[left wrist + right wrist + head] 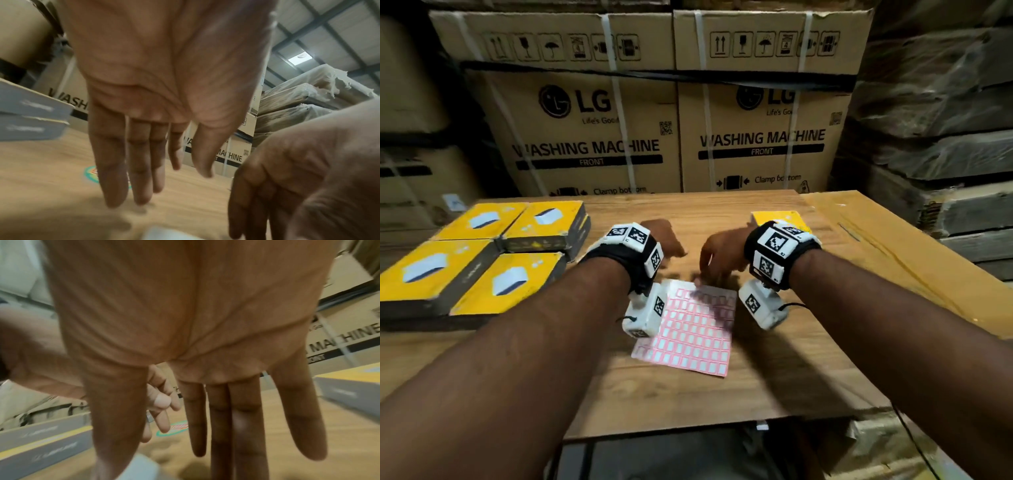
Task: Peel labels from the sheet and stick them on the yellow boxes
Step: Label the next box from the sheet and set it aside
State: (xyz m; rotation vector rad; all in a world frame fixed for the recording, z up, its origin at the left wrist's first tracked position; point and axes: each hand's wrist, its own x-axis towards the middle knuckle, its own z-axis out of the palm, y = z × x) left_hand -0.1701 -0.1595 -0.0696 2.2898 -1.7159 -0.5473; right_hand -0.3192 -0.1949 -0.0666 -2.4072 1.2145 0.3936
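A pink-and-white label sheet (691, 329) lies flat on the wooden table (774, 377) between my forearms. My right hand (709, 274) hovers at the sheet's far edge with straight, spread fingers (218, 426) and holds nothing. Whether the fingertips touch the sheet is unclear. My left hand (669, 245) is just past the sheet's far left corner, also empty, its fingers (141, 162) straight above the table. Several yellow boxes (482, 260) sit in a block at the left. One more yellow box (774, 217) lies beyond my right wrist.
Large cardboard washing-machine cartons (592, 137) stand right behind the table. Wrapped stacks (935, 137) rise on the right. A brown sheet (893, 246) covers the table's right side. A round coloured sticker (174, 428) marks the tabletop ahead of my hands.
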